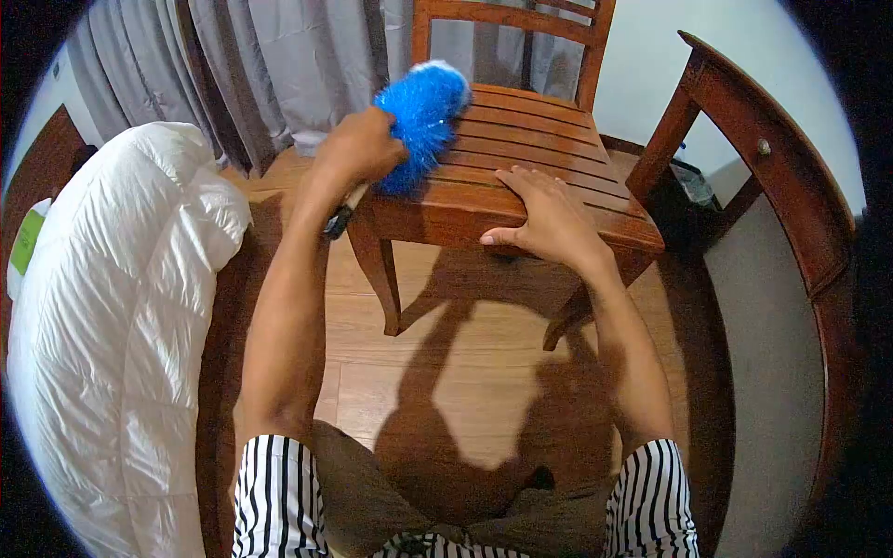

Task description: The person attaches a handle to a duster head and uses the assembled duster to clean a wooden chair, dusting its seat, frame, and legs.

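My left hand point(361, 149) is closed round the handle of a fluffy blue duster point(423, 116) with a whitish tip. The handle's dark end sticks out below my fist. The duster's bristles lie over the left side of a brown wooden chair's slatted seat point(530, 130). On the front right part of that seat rests my right hand point(551, 216), fingers stretched out on the slats and thumb apart along the front edge. It holds nothing.
To the left is a bed with a bunched white duvet point(121, 307). Grey curtains point(307, 65) hang behind the chair. A wooden table point(781, 158) with a knobbed drawer stands at the right, near a dark bin point(693, 186) with a plastic liner. Wood flooring point(358, 372) lies below.
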